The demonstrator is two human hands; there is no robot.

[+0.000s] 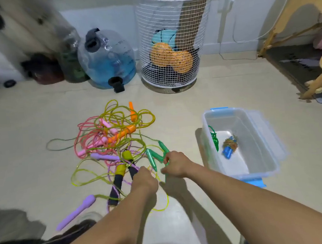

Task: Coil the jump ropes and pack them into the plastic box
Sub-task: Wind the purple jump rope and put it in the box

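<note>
Two bare forearms are reaching forward over a pale floor toward a tangle of jump ropes point(111, 143). The right hand point(176, 164) is curling its fingers point(166, 160) around the green handles point(157, 155); one handle is sticking out just beyond the knuckles and the other is lying against it to their left, tips pointing away from the person. The left hand point(144, 178) is seen from the back, its fingers bent downward and closing on thin yellow cord point(161, 197) that is looping out beneath the wrist; how tightly they are pinching cannot be told, since the fingertips are hidden under the hand. The two hands are lying near each other, not touching.

Just beyond the left fingers, two handles with black grips and yellow caps point(121, 173) are lying side by side. Further from the fingers, pink point(92, 138), orange point(122, 133) and purple handles point(74, 211) are lying among the mixed loops, the purple one nearest the person, to the left of the left forearm.

To the right of the right hand, a clear plastic box point(241, 144) with blue clips is standing open. Inside it, a green cord point(214, 138) is resting against the near-left wall and a small blue and tan bundle point(228, 147) is lying on the bottom.
</note>
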